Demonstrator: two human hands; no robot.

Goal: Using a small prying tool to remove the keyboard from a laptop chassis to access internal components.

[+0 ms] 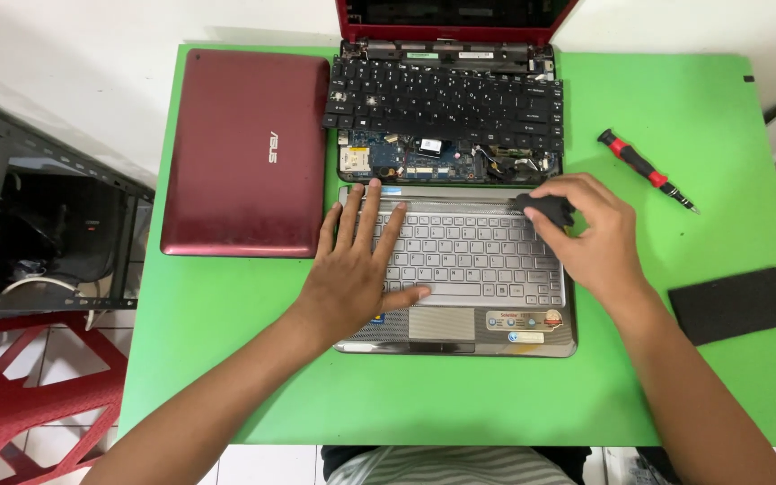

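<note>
A silver laptop base point(541, 339) with a pale keyboard point(478, 256) lies on the green table point(226, 359) in front of me. My left hand point(357, 265) rests flat on the keyboard's left side, fingers spread. My right hand point(590, 238) grips a small black object point(550, 208) at the keyboard's upper right corner; what it is I cannot tell. Beyond lies an opened red laptop point(451, 22) with a loose black keyboard point(446, 99) over its exposed circuit board point(415, 160).
A closed dark red laptop point(244, 153) lies at the left of the table. A red-and-black screwdriver point(644, 169) and a black foam pad point(734, 304) lie at the right. A red plastic stool point(11, 395) and a dark metal rack point(38, 224) stand left of the table.
</note>
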